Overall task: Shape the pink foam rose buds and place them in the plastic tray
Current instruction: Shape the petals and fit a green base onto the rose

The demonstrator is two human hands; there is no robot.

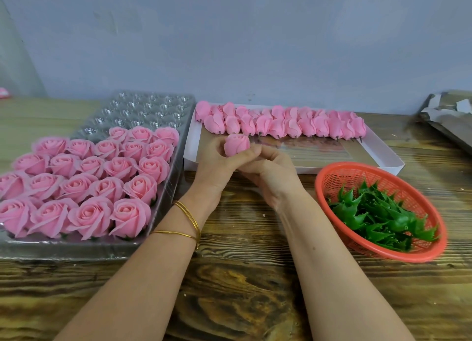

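A pink foam rose bud (pixel 236 145) sits upright between both hands, over the near edge of a white cardboard box (pixel 378 150). The left hand (pixel 217 163) curls round its side and the right hand (pixel 270 173) pinches its base. Unshaped buds (pixel 281 122) lie in rows along the box's far side. To the left, a clear plastic tray (pixel 143 109) holds opened roses (pixel 84 177). On the right, a red basket (pixel 339 173) holds green calyxes (pixel 380 213).

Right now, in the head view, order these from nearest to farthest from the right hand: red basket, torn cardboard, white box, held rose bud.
1. held rose bud, at the right hand's fingertips
2. white box, just behind the hand
3. red basket, to its right
4. torn cardboard, far right corner
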